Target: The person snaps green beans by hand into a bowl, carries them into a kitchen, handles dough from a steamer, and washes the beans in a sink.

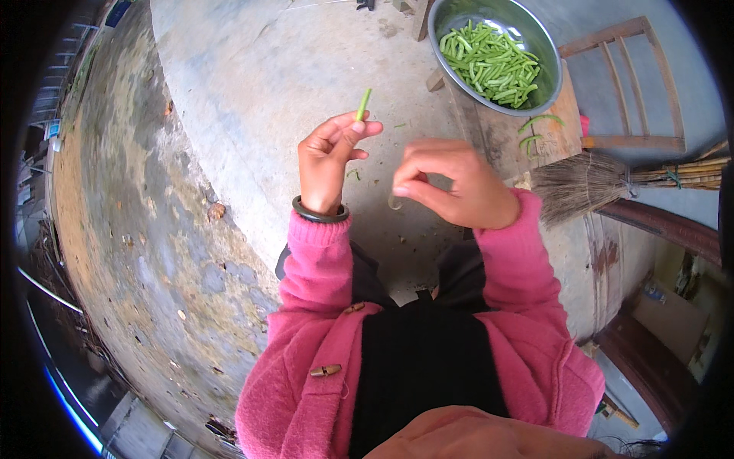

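Note:
Between the thumb and fingers of my left hand (335, 143) a short green bean piece (363, 104) points up. To its right, my right hand (453, 178) has its thumb and forefinger pinched together, somewhat blurred; a thin pale strand (394, 202) hangs at their tips. Up and to the right, a steel basin (553, 74) holds many green bean pieces (490, 63). Two whole curved green beans (542, 120) (530, 139) lie on the wooden surface (565, 137) beside the basin.
The wooden surface under the basin stands by a wooden chair frame (636, 140). A straw broom (585, 181) lies right of my right hand. Small green scraps (353, 174) dot the concrete floor (258, 115); a dark wooden beam (659, 226) is at the far right.

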{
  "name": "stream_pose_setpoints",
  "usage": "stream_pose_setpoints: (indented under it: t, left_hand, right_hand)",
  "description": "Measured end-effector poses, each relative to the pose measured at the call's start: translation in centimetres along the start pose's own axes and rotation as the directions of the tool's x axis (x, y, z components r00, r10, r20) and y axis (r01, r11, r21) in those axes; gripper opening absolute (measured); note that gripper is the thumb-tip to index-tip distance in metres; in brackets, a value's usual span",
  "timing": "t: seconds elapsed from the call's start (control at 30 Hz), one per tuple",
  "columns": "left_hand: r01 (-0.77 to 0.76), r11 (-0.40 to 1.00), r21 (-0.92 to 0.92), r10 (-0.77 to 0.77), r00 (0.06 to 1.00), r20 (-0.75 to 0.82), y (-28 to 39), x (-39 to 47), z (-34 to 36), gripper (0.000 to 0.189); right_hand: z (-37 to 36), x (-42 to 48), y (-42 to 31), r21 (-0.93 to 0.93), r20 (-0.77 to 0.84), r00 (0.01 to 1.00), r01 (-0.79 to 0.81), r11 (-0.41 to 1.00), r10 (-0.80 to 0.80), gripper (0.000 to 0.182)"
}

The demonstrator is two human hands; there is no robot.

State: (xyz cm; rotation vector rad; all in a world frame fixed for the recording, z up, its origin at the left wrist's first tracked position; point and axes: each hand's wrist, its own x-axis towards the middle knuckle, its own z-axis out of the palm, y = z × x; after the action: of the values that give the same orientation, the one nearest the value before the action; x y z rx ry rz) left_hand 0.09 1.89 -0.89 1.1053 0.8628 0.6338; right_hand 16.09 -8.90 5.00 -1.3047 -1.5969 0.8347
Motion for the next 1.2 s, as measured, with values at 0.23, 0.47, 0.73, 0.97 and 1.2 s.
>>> stream_pose_setpoints:
  t: [0.23,0.47,0.73,0.97,1.2]
  left_hand:
    - [0.245,0.879,-0.410,-0.124,0.946,0.300,0.0,0.0,-0.6,0.027]
    - [0.218,0.925,-0.312,-0.091,0.922,0.375,-1.3,0.0,-0.8,0.022]
    - [0.083,0.996,-0.031,-0.064,0.915,0.398,-0.4,-0.3,0.1,0.015]
    - [0.021,0.990,0.142,-0.056,0.966,0.252,-1.3,-0.1,0.0,0.013]
    - [-0.067,0.991,0.117,0.042,0.979,0.201,-0.9,-0.4,1.0,0.013]
  right_hand:
    - [-1.0,-0.7,4.1,-0.422,-0.188,0.978,-0.161,0.892,0.088,0.024]
    - [-0.6,0.0,4.9,-0.033,-0.230,0.943,-0.254,0.967,0.240,0.014]
    - [0.9,0.6,4.1,0.368,-0.131,0.953,-0.211,0.906,0.275,0.010]
    - [1.8,0.7,3.8,-0.476,-0.218,0.947,0.108,0.873,-0.236,0.010]
    - [1.2,0.1,4.1,-0.704,-0.142,0.984,-0.022,0.709,-0.110,0.006]
